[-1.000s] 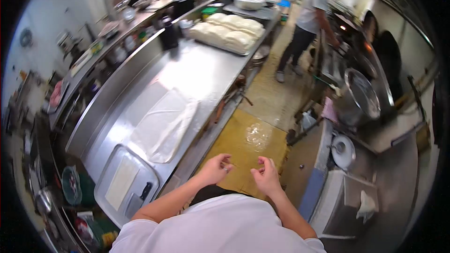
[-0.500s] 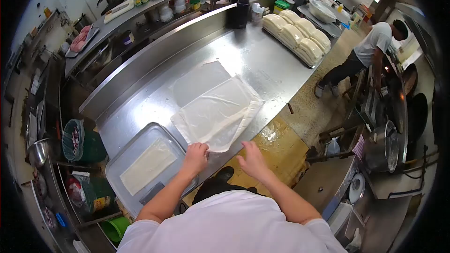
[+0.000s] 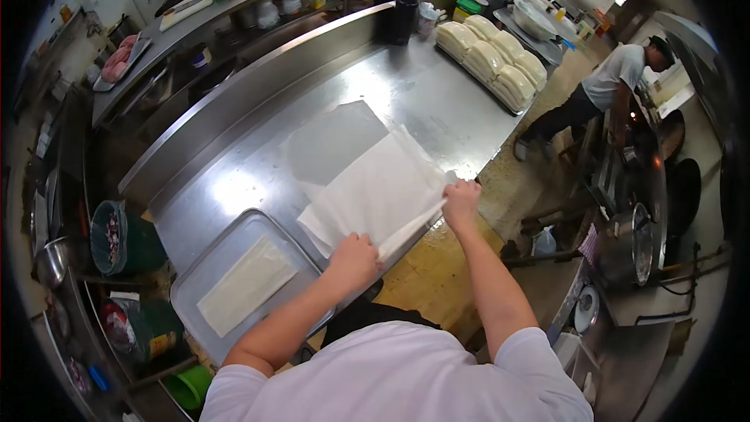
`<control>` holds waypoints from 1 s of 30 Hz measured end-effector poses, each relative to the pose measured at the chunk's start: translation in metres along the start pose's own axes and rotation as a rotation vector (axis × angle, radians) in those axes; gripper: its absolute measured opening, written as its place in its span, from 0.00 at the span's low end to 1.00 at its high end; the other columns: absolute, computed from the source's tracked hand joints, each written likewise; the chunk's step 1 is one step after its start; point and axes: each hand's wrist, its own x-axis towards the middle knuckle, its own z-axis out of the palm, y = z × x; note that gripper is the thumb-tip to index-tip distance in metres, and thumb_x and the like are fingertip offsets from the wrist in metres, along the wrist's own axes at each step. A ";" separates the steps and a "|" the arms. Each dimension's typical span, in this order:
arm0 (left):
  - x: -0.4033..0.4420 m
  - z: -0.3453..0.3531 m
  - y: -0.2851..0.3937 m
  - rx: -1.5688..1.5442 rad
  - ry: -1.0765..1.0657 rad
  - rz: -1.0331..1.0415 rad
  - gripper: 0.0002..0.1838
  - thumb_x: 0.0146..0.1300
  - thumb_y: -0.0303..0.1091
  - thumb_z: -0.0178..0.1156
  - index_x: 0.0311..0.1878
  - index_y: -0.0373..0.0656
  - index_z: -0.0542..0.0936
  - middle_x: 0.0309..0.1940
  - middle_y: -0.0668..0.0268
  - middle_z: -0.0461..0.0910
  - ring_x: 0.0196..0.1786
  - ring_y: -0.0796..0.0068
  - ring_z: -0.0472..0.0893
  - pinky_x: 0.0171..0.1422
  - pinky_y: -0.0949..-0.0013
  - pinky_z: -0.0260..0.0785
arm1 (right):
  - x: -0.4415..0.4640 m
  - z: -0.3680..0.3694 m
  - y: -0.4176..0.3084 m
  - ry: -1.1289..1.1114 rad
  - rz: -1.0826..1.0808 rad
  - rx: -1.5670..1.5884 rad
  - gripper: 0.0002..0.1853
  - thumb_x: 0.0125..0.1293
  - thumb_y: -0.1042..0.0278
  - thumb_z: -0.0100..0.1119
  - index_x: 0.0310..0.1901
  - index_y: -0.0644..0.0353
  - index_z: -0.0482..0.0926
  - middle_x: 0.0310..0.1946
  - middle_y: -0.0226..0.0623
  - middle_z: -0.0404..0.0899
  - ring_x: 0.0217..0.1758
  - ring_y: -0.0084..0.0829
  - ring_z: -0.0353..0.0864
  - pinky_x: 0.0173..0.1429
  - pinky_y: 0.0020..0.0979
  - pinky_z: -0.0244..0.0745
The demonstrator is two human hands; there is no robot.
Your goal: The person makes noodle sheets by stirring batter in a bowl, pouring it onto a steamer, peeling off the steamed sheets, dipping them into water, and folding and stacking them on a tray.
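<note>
A thin whitish sheet, apparently dough [image 3: 383, 187], lies folded over on the steel table [image 3: 223, 176] in front of me. My left hand [image 3: 355, 258] is closed on its near left edge. Farther right, my right hand [image 3: 462, 202] pinches the near right corner, which is slightly gathered. The edge between both hands looks lifted and creased. Beyond the sheet, a smooth greyish patch [image 3: 336, 141] shows on the steel; whether it is film or a wet area is unclear. Left of my left hand, a grey tray [image 3: 187, 285] holds a pale folded rectangle [image 3: 246, 285].
At the table's far right end stands a tray of plump white packs [image 3: 492, 55], near a dark bottle [image 3: 405, 16]. Lined bins [image 3: 129, 246] stand at the left. A co-worker [image 3: 621, 78] leans over the stove at the right; a large pot [image 3: 629, 242] is nearer.
My right hand has moved right and away from me, from free beside the sheet to gripping its right corner. My left hand has shifted right, and the sheet now looks more opaque and bunched.
</note>
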 end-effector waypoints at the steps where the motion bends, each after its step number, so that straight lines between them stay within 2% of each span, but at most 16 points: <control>1: 0.003 -0.007 0.014 0.005 -0.139 0.014 0.23 0.67 0.53 0.66 0.39 0.37 0.87 0.36 0.53 0.88 0.43 0.52 0.87 0.49 0.50 0.78 | -0.012 -0.003 0.013 0.014 0.053 -0.002 0.04 0.55 0.67 0.64 0.29 0.48 0.88 0.35 0.40 0.79 0.52 0.44 0.76 0.63 0.45 0.66; 4: 0.016 0.001 0.050 -0.345 -0.518 -0.136 0.22 0.71 0.52 0.63 0.42 0.40 0.88 0.33 0.56 0.87 0.41 0.58 0.87 0.48 0.54 0.77 | -0.056 -0.016 0.045 -0.020 0.274 -0.014 0.07 0.57 0.70 0.62 0.25 0.52 0.87 0.39 0.41 0.79 0.54 0.45 0.74 0.67 0.48 0.62; 7: 0.026 0.010 0.081 -0.552 -0.732 -0.064 0.22 0.74 0.54 0.60 0.45 0.42 0.88 0.32 0.56 0.87 0.39 0.60 0.86 0.47 0.56 0.76 | -0.105 -0.028 0.074 -0.020 0.399 -0.085 0.06 0.59 0.67 0.63 0.27 0.50 0.88 0.40 0.39 0.78 0.56 0.45 0.73 0.68 0.47 0.62; 10: 0.034 0.044 0.107 -0.674 -0.855 0.089 0.22 0.74 0.54 0.59 0.46 0.44 0.88 0.32 0.58 0.86 0.38 0.61 0.85 0.47 0.57 0.74 | -0.154 -0.040 0.100 -0.053 0.563 -0.114 0.07 0.61 0.66 0.62 0.28 0.50 0.88 0.42 0.39 0.77 0.56 0.44 0.72 0.69 0.46 0.62; 14: 0.040 0.064 0.144 -0.835 -0.998 0.159 0.23 0.76 0.54 0.59 0.45 0.40 0.85 0.34 0.60 0.84 0.40 0.66 0.82 0.47 0.57 0.74 | -0.207 -0.068 0.120 -0.075 0.753 -0.175 0.01 0.57 0.69 0.66 0.30 0.50 0.86 0.43 0.38 0.77 0.56 0.45 0.72 0.67 0.46 0.63; 18: 0.030 0.077 0.184 -1.306 -1.316 -0.056 0.24 0.77 0.53 0.58 0.51 0.38 0.84 0.41 0.60 0.84 0.47 0.70 0.81 0.54 0.59 0.76 | -0.264 -0.092 0.141 -0.018 0.890 -0.232 0.02 0.54 0.72 0.67 0.28 0.52 0.83 0.43 0.39 0.77 0.54 0.47 0.73 0.61 0.48 0.67; 21: 0.017 0.098 0.202 -1.367 -1.437 -0.120 0.25 0.77 0.52 0.58 0.55 0.36 0.83 0.45 0.59 0.85 0.50 0.68 0.82 0.58 0.59 0.76 | -0.307 -0.117 0.147 0.065 0.972 -0.212 0.03 0.54 0.74 0.66 0.27 0.55 0.81 0.41 0.42 0.77 0.52 0.50 0.74 0.58 0.48 0.69; 24: 0.021 0.091 0.201 -0.683 -1.277 0.256 0.23 0.76 0.48 0.60 0.60 0.37 0.82 0.47 0.57 0.86 0.51 0.65 0.84 0.59 0.58 0.76 | -0.365 -0.146 0.146 0.171 0.995 -0.150 0.03 0.54 0.76 0.63 0.26 0.57 0.80 0.39 0.45 0.77 0.49 0.52 0.74 0.55 0.47 0.70; 26: 0.031 0.072 0.194 -0.186 -1.158 0.388 0.21 0.73 0.42 0.61 0.62 0.39 0.82 0.48 0.56 0.87 0.52 0.63 0.85 0.59 0.55 0.75 | -0.405 -0.167 0.123 0.218 1.044 -0.053 0.03 0.54 0.78 0.60 0.26 0.58 0.79 0.37 0.46 0.77 0.48 0.53 0.75 0.53 0.48 0.71; 27: 0.037 0.081 0.177 -0.169 -1.097 0.463 0.19 0.73 0.38 0.60 0.62 0.41 0.83 0.47 0.56 0.87 0.52 0.64 0.85 0.57 0.57 0.76 | -0.422 -0.178 0.104 0.245 1.066 -0.006 0.03 0.54 0.79 0.59 0.26 0.59 0.78 0.36 0.46 0.78 0.48 0.54 0.75 0.53 0.48 0.71; 28: 0.043 0.069 0.184 -0.224 -1.120 0.346 0.19 0.72 0.35 0.59 0.62 0.42 0.83 0.47 0.56 0.87 0.52 0.66 0.85 0.55 0.60 0.77 | -0.433 -0.191 0.075 0.262 1.162 0.055 0.04 0.54 0.80 0.56 0.28 0.60 0.79 0.34 0.47 0.78 0.46 0.55 0.76 0.50 0.50 0.72; 29: 0.050 0.058 0.191 -0.280 -1.134 0.228 0.19 0.72 0.31 0.57 0.63 0.43 0.83 0.47 0.56 0.88 0.52 0.69 0.86 0.53 0.62 0.78 | -0.468 -0.188 0.059 0.198 1.108 0.162 0.05 0.54 0.80 0.55 0.30 0.61 0.81 0.34 0.49 0.80 0.44 0.57 0.78 0.49 0.50 0.73; 30: 0.053 0.025 0.217 -0.393 -1.210 -0.097 0.19 0.71 0.27 0.56 0.64 0.44 0.83 0.48 0.56 0.88 0.52 0.72 0.85 0.52 0.65 0.79 | -0.493 -0.189 0.033 0.166 1.191 0.273 0.07 0.55 0.80 0.55 0.33 0.63 0.82 0.37 0.52 0.83 0.46 0.57 0.82 0.51 0.50 0.76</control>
